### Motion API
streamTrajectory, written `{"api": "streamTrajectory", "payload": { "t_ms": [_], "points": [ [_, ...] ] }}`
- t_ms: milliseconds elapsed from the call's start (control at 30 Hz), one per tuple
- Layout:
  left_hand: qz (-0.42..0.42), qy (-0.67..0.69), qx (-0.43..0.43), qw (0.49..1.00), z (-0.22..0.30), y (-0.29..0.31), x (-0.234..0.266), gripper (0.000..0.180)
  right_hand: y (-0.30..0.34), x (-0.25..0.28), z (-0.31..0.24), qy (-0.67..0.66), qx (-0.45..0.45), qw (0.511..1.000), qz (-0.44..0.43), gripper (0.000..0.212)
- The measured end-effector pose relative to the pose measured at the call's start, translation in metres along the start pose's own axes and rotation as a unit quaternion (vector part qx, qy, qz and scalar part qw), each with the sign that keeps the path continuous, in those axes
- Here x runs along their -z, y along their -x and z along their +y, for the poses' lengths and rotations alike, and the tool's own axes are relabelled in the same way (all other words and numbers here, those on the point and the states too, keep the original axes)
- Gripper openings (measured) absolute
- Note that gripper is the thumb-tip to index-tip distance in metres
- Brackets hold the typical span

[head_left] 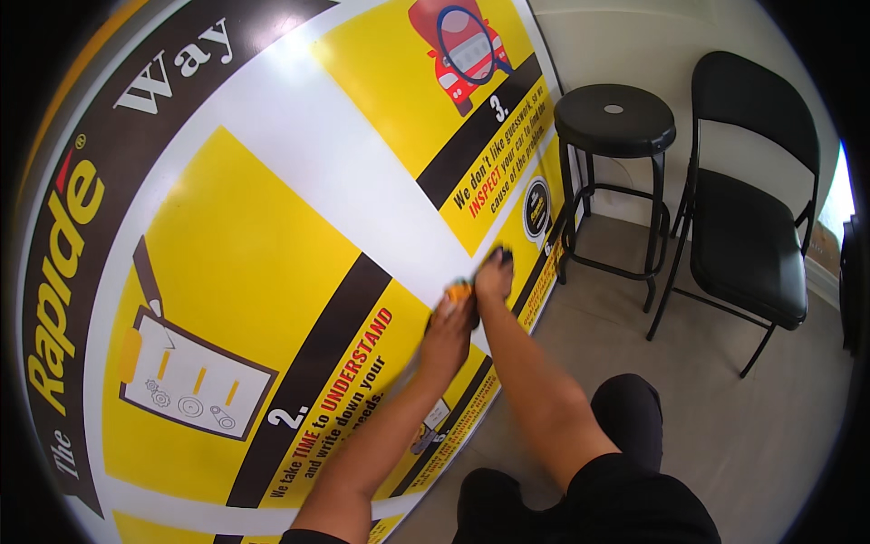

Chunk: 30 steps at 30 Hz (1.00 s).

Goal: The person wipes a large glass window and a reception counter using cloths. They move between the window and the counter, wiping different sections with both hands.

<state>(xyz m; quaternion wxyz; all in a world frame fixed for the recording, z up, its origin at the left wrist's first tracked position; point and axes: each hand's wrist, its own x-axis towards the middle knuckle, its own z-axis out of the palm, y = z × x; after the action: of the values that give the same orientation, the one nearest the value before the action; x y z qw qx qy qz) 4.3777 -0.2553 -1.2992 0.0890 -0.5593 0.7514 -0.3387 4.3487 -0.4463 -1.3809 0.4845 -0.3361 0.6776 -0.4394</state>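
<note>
My left hand point(448, 328) is closed around a small object with an orange top point(459, 292); its kind is too blurred to tell. Just beyond it and to the right, my right hand point(494, 277) has its fingers curled on a dark object point(502, 255), mostly hidden by the hand. Both hands are close together in front of a large yellow, white and black printed panel point(263, 236). Whether either held object touches the panel cannot be made out.
Right of the panel stands a round black stool point(616, 118), with a black folding chair point(748, 231) beside it. Behind them is a pale wall point(625, 45). The grey tiled floor point(580, 349) runs below, and my dark-clothed knees point(625, 412) show near the lower edge.
</note>
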Motion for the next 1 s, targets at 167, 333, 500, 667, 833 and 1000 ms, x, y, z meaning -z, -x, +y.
{"api": "streamTrajectory", "payload": {
  "t_ms": [167, 333, 500, 667, 833, 1000],
  "points": [
    [0.136, -0.009, 0.187, 0.973, -0.135, -0.081, 0.169, 0.050, 0.076, 0.048, -0.279, -0.099, 0.438, 0.893, 0.001, 0.076],
    [0.244, -0.230, 0.130, 0.933, -0.260, -0.015, 0.323, 0.044, 0.215, 0.062, -0.409, -0.165, 0.710, 0.675, 0.115, 0.067],
    [0.130, -0.346, 0.268, 0.890, -0.213, 0.085, 0.292, 0.049, 0.164, 0.045, -0.315, -0.300, 0.601, 0.739, 0.055, 0.060],
    [0.097, -0.310, 0.302, 0.896, -0.186, 0.136, 0.297, 0.055, -0.060, 0.024, -0.148, -0.139, 0.370, 0.917, 0.047, 0.062],
    [0.122, -0.291, 0.282, 0.906, -0.184, 0.150, 0.289, 0.055, -0.163, 0.000, 0.010, -0.121, 0.111, 0.985, -0.042, 0.071],
    [0.129, -0.241, 0.311, 0.910, -0.176, 0.143, 0.287, 0.055, -0.131, -0.018, 0.101, -0.087, -0.162, 0.981, -0.060, 0.081]
  ]
}}
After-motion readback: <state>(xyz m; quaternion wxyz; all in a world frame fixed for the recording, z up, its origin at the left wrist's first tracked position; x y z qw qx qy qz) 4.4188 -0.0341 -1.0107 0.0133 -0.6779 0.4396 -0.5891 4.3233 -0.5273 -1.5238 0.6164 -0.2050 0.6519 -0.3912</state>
